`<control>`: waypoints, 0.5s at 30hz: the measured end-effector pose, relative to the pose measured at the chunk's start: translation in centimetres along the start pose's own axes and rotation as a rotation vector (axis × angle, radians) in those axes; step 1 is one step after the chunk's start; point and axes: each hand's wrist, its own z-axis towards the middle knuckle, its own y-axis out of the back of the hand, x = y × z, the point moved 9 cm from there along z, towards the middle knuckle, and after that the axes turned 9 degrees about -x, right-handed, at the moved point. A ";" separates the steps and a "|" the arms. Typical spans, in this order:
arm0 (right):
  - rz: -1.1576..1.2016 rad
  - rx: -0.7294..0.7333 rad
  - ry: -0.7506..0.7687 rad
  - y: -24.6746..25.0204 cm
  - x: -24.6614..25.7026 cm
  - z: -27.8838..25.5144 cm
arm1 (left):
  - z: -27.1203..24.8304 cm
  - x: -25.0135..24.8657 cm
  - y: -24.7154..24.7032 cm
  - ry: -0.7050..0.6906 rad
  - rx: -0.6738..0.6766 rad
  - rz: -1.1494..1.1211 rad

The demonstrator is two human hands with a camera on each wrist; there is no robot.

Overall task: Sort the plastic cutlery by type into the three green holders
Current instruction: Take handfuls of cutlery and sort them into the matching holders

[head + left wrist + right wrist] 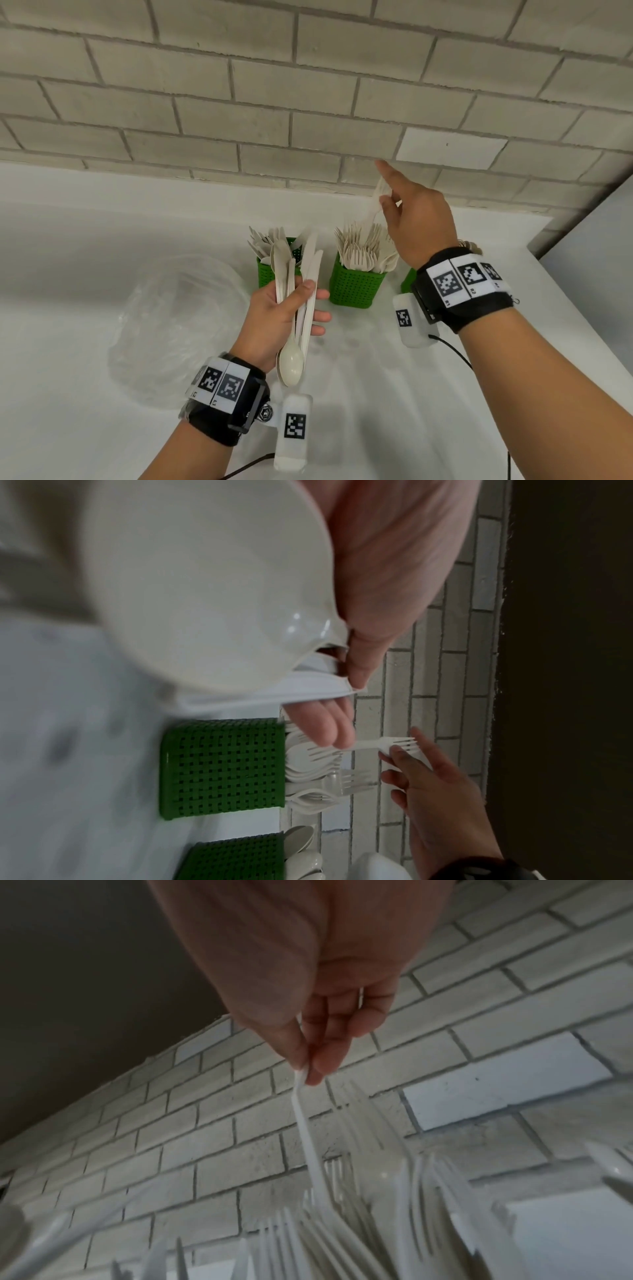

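Right hand: pinches fork above middle holder | Left hand: clamped on bundle of spoons and knives | Worktop: white

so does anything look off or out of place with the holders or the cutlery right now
Nothing stands out. The knife holder and fork holder stand upright with one type each. The right hand pinches a fork above the forks; the left hand holds a mixed bundle of unsorted spoons and knives.
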 end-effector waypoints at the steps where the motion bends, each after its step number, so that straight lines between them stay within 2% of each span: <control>1: 0.016 -0.031 -0.002 0.2 -0.2 0.1 | 0.0 0.0 0.0 0.001 0.000 -0.001; 3: 0.028 -0.080 0.013 0.3 -0.1 -0.3 | 0.2 -0.1 0.0 0.003 -0.001 -0.003; 6: -0.002 -0.060 0.039 -0.1 0.4 -0.8 | 0.2 -0.1 0.0 0.008 0.001 -0.003; 10: 0.258 -0.144 -0.025 1.3 -0.4 0.0 | 0.2 -0.1 -0.2 0.009 0.007 -0.003; 12: 0.298 -0.096 -0.067 0.4 -0.6 -0.7 | 0.2 -0.1 -0.2 0.009 0.006 -0.001; 15: 0.212 -0.049 -0.103 -0.4 -1.4 -1.3 | 0.1 -0.1 -0.3 0.008 0.007 0.004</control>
